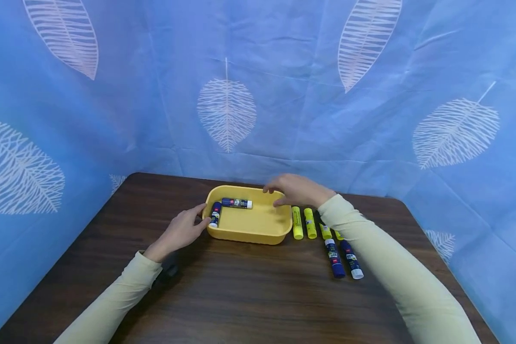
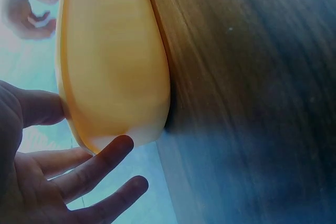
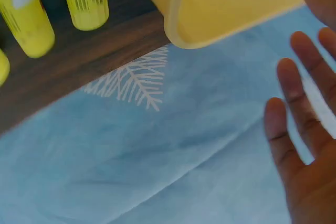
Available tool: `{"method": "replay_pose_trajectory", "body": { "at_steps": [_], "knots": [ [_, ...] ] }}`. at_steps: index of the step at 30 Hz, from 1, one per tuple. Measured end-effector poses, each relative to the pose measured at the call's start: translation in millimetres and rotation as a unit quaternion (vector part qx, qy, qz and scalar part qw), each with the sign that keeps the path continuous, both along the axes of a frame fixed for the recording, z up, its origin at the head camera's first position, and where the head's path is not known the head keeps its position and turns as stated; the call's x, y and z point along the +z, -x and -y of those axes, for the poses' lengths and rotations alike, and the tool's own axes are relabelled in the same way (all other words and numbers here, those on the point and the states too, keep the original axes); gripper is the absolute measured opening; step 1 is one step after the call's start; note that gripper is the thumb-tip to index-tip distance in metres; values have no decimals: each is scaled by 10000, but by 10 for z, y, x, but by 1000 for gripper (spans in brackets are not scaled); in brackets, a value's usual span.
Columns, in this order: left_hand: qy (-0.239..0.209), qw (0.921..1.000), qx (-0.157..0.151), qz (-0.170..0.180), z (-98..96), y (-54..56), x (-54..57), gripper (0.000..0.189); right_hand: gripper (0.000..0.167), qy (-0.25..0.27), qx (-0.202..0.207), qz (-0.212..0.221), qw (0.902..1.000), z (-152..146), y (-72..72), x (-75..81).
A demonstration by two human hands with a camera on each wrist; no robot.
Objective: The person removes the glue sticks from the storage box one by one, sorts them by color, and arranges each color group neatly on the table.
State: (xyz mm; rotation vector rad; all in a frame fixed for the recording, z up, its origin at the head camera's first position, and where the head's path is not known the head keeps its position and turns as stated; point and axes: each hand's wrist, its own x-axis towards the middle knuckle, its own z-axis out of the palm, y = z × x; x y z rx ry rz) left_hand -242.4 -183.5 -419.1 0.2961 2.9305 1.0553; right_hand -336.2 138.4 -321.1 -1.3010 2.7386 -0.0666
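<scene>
A shallow yellow plastic tray (image 1: 247, 235) lies near the back of the table. Inside it are two dark blue glue sticks with white ends: one glue stick (image 1: 237, 203) along the back, the other (image 1: 215, 213) by the left wall. At the tray's left end, my left hand (image 1: 179, 232) holds the rim with thumb and fingertips; its outer fingers spread away in the left wrist view. Above the right back corner hovers my right hand (image 1: 300, 190), fingers loosely bent and nothing in them. Its fingertips (image 3: 287, 69) stand apart from the tray in the right wrist view.
Several yellow tubes (image 1: 297, 222) line up right of the tray, some partly hidden by the right sleeve (image 1: 378, 248). In front of them lie two more blue glue sticks (image 1: 335, 258). A blue leaf-print cloth (image 1: 284, 119) hangs behind the dark wooden table (image 1: 241, 296).
</scene>
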Motion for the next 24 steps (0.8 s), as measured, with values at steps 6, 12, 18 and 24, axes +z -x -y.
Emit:
{"method": "replay_pose_trajectory", "body": {
  "at_steps": [6,12,18,24],
  "knots": [
    [29,10000,16,11,6,26,-18,59,52,-717,291,-120,9969,378,244,-114],
    [60,10000,13,-7,16,18,-19,59,51,-984,406,226,9941,630,356,-290],
    [60,10000,41,49,5,0,3,59,50,-1096,285,563,9920,716,369,-416],
    [98,9998,92,138,14,28,-10,59,48,-1085,260,802,9905,712,365,-485]
  ]
}}
